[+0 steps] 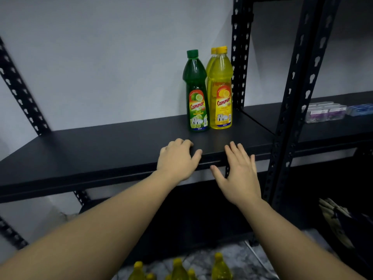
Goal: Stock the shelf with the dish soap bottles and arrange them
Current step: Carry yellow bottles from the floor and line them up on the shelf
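Fingers [186, 143] curled on matte black shelf [101, 150], glossy ribbed-neck bottles [198, 93] upright

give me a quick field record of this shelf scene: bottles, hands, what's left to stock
shelf: black metal shelf board, mostly bare
bottles on shelf: one green lime dish soap bottle; yellow lemon dish soap bottle with a second yellow bottle behind it, all upright at the right end
left hand: open, empty, fingers curled on the shelf
right hand: open, empty, at the front edge
left to stock: yellow-capped bottles on the floor
neighbouring shelf: small packaged boxes
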Demonstrator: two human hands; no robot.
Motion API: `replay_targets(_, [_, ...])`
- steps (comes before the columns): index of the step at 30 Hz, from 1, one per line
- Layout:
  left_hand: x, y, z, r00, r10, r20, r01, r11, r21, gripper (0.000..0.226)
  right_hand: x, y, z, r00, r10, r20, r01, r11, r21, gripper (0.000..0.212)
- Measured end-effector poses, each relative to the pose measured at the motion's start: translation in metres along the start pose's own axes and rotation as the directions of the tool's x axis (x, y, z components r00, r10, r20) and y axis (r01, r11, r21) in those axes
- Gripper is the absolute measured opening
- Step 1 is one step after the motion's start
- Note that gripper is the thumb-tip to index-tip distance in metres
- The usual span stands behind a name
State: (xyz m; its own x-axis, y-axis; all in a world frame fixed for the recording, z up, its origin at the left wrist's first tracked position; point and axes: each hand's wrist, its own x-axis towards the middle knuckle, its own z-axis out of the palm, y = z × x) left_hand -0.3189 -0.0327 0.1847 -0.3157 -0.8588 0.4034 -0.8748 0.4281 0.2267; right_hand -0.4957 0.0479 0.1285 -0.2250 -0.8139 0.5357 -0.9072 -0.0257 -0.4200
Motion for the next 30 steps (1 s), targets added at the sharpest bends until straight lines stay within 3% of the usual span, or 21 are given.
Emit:
replay_targets(7, [-0.113,-0.027,0.020,0.994,0.053,-0.095,-0.063,0.993,-0.095,0.079,-0.068,-0.015,0.014,0.998,-0.027,0.060,0.025,0.999,0.030,0.075])
replay_targets(13, [-0.191,-0.060,0.057,0.974,-0.179,0.142,0.198,0.970,-0.138,0.084,-0.125,-0.033,0.042,0.971,0.028,0.236,-0.045,0.997,0.069,0.077])
replay_targets(21, [-0.254,-0.120,0.083,0.859,-0.400,0.319,0.427,0.904,-0.017,0.092,-0.182,-0.053,0.103,0.893,0.074,0.443,-0.111,0.992,0.057,0.083])
replay_targets(23, [-0.270,-0.135,0.088,0.799,-0.495,0.342,0.522,0.853,0.017,0.094,-0.195,-0.053,0.119,0.866,0.091,0.492,-0.126,0.991,0.038,0.084])
replay_targets(26, [-0.292,-0.146,0.102,0.684,-0.623,0.380,0.679,0.734,-0.018,0.096,-0.221,-0.047,0.143,0.791,0.178,0.585,-0.190,0.981,-0.042,0.090])
replay_targets(30, [-0.327,-0.151,0.132,0.631,-0.643,0.434,0.691,0.720,0.064,0.100,-0.254,-0.048,0.176,0.682,0.270,0.679,-0.254,0.959,-0.127,0.097])
